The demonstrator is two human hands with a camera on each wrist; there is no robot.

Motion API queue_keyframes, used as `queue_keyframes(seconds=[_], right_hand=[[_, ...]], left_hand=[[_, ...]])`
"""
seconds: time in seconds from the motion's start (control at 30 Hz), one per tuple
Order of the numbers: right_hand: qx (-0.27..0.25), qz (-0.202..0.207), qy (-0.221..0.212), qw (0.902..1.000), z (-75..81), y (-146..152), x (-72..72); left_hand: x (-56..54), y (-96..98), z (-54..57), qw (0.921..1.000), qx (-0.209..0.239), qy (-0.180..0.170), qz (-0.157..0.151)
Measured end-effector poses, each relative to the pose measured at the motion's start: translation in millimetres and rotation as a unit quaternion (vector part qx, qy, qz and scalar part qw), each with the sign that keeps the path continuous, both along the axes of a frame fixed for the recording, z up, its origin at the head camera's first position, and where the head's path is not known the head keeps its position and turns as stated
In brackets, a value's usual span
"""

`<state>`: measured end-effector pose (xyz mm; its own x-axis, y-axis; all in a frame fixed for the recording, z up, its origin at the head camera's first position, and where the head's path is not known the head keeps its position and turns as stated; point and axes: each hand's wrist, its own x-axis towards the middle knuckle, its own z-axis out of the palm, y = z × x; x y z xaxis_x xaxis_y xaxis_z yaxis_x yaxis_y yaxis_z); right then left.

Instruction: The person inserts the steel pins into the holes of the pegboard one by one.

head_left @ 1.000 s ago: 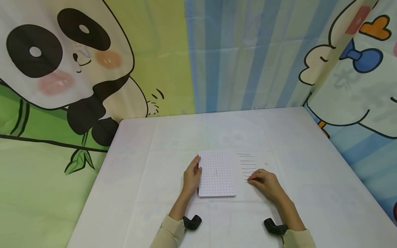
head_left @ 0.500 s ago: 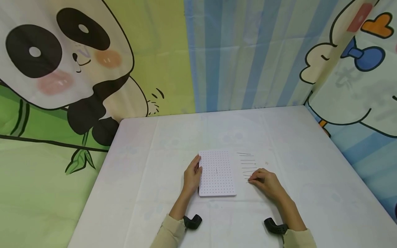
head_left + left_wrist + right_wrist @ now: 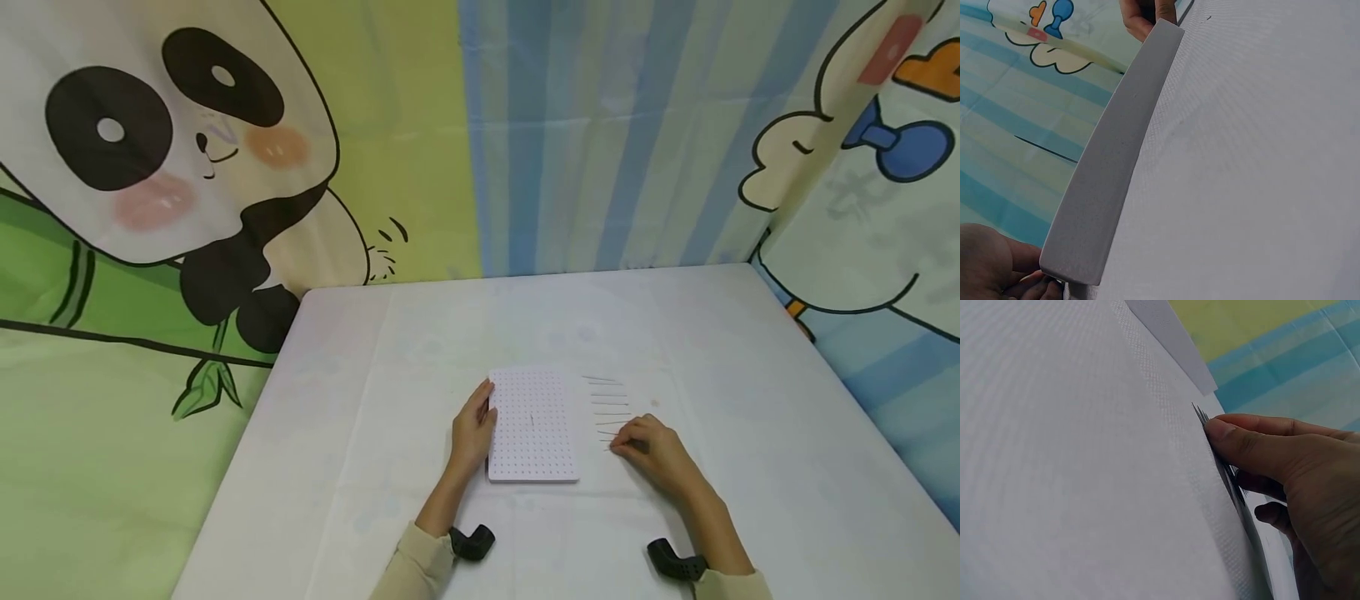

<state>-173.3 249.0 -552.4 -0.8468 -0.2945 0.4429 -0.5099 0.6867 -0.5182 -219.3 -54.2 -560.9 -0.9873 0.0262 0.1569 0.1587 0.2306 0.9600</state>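
Note:
A white board (image 3: 533, 450) with rows of small holes lies on the table. One thin dark needle (image 3: 532, 419) stands up from its middle; in the left wrist view this needle (image 3: 1045, 149) rises past the board's edge. My left hand (image 3: 472, 429) grips the board's left side, with some fingers curled under a corner in the left wrist view. To the right of the board, several needles (image 3: 610, 404) lie in a row, roughly parallel. At the near end of that row, my right hand (image 3: 660, 458) pinches a needle between thumb and forefinger, low at the tabletop.
A white cloth covers the table (image 3: 405, 333). Behind it hangs a printed curtain (image 3: 390, 125) with a panda and blue stripes. A black wrist device (image 3: 472, 543) is on the left wrist, and another black device (image 3: 675, 561) is on the right.
The head view has shifted slightly, so everything appears a little to the right and lower. Both hands stay in place relative to the board and the needle row.

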Motion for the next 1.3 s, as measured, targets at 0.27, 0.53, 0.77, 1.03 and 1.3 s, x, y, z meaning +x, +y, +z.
queue_keyframes(seconds=[0.27,0.53,0.77,1.03,1.3], right_hand=[[-0.007,-0.003,-0.015,0.9999,-4.2,-1,1.6],[-0.012,-0.017,0.006,0.9998,-5.8,-1,3.4],[-0.053,-0.058,0.035,0.9963,7.5,-3,2.4],[-0.163,-0.041,0.054,0.9843,29.0,-12,-16.2],[-0.367,0.059,0.019,0.9282,40.8,-39,-32.6]], left_hand=[[0.3,0.5,0.2,1.0,-0.003,-0.006,0.001],[1.2,0.6,-3.7,1.0,-0.004,-0.002,-0.005],[4.2,-0.6,-4.8,0.9999,-0.009,0.005,-0.009],[2.8,-1.7,-4.0,0.9999,-0.01,0.004,-0.001],[1.8,-1.9,-4.1,0.9999,-0.012,0.01,0.004]])
